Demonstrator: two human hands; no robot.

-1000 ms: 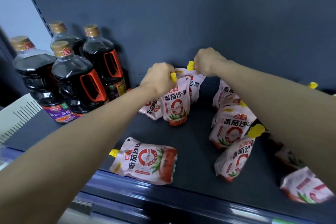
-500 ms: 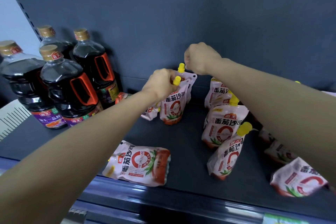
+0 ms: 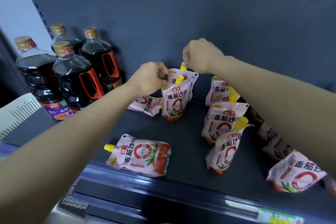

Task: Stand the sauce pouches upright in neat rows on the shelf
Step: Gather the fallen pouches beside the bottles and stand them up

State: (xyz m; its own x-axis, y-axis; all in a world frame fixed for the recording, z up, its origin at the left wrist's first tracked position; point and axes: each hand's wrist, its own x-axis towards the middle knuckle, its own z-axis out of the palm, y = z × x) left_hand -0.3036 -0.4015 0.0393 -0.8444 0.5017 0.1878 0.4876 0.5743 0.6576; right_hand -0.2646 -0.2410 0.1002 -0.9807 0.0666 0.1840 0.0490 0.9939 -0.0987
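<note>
In the head view, two upright sauce pouches at the back of the dark shelf (image 3: 183, 143) are held by their tops: the rear pouch (image 3: 191, 76) is pinched at its yellow cap by the right hand (image 3: 200, 56), and the front pouch (image 3: 174, 103) is gripped at its upper edge by the left hand (image 3: 151, 76). Three more pouches (image 3: 223, 123) are stood in a column at the right, while at least four lie flat, one (image 3: 140, 154) near the front edge. Four bottles of dark sauce (image 3: 76, 78) are stood at the left.

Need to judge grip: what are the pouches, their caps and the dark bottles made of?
Pouches: likely flexible plastic film, glossy; creases and shine show. Caps: yellow, probably hard plastic, matte. Bottles: clear, rigid-looking plastic with glare, orange handles, gold caps; glass can't be excluded.
</note>
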